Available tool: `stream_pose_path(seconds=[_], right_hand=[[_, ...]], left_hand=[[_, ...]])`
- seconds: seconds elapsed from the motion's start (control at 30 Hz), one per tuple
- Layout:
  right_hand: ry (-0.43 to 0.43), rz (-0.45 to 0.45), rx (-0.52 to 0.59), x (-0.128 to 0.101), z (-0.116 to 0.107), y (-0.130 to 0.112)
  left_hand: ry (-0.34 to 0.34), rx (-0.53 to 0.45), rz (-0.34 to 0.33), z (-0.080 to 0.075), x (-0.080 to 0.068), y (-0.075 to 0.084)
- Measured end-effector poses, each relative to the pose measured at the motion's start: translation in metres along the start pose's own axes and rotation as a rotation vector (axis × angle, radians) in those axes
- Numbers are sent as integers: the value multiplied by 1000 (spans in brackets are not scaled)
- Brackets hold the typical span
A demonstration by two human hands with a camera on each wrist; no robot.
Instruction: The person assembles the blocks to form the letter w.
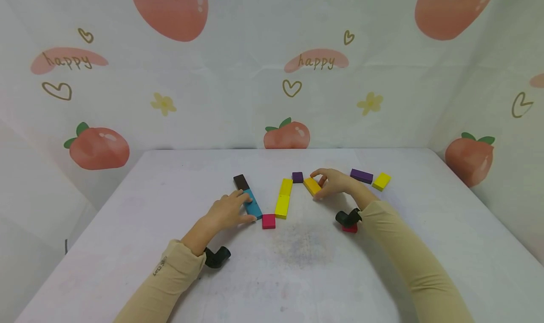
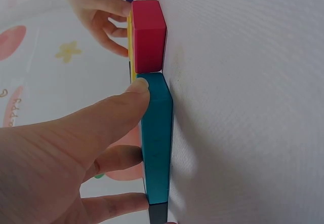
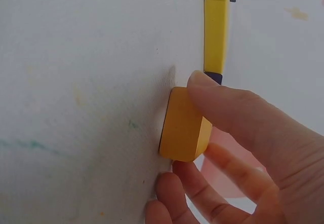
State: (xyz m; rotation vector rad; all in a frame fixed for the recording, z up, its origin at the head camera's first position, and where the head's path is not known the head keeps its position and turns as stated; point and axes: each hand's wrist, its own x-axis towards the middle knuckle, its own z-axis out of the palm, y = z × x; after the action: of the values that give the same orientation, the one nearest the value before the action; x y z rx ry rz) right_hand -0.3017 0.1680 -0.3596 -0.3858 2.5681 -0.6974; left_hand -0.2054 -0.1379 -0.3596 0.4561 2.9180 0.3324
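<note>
My left hand (image 1: 226, 211) rests on a long blue block (image 1: 255, 210). In the left wrist view its thumb touches the end nearest the red block (image 2: 148, 36), and its fairly straight fingers touch further along. A black block (image 1: 241, 182) adjoins the blue one's far end. Between the thumb and fingers of my right hand (image 1: 336, 182), an orange block (image 3: 182, 125) is pinched at the table. A small purple block (image 1: 297, 177) lies just left of it, at the far end of two yellow blocks (image 1: 282, 206) in line. The red block sits at their near end.
Behind my right wrist lie a long purple block (image 1: 361, 175) and another yellow block (image 1: 381, 182). A second red block (image 1: 350, 228) is partly hidden under the right wrist's black camera (image 1: 348, 217). The white table (image 1: 280, 285) meets a fruit-printed cloth at its back edge.
</note>
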Motion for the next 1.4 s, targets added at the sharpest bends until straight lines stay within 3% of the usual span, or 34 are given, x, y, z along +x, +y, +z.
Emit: stream_pose_path(seconds=[0.37, 0.77, 1.23, 1.4], right_hand=[[6, -5, 0, -2, 0, -1], [28, -80, 24, -33, -15, 5], [134, -151, -5, -72, -31, 46], [184, -112, -9, -79, -34, 59]], left_hand=[[-5, 6, -5, 0, 0, 0], [-2, -1, -5, -1, -1, 1], [-6, -7, 0, -2, -2, 2], [-6, -12, 0, -2, -3, 2]])
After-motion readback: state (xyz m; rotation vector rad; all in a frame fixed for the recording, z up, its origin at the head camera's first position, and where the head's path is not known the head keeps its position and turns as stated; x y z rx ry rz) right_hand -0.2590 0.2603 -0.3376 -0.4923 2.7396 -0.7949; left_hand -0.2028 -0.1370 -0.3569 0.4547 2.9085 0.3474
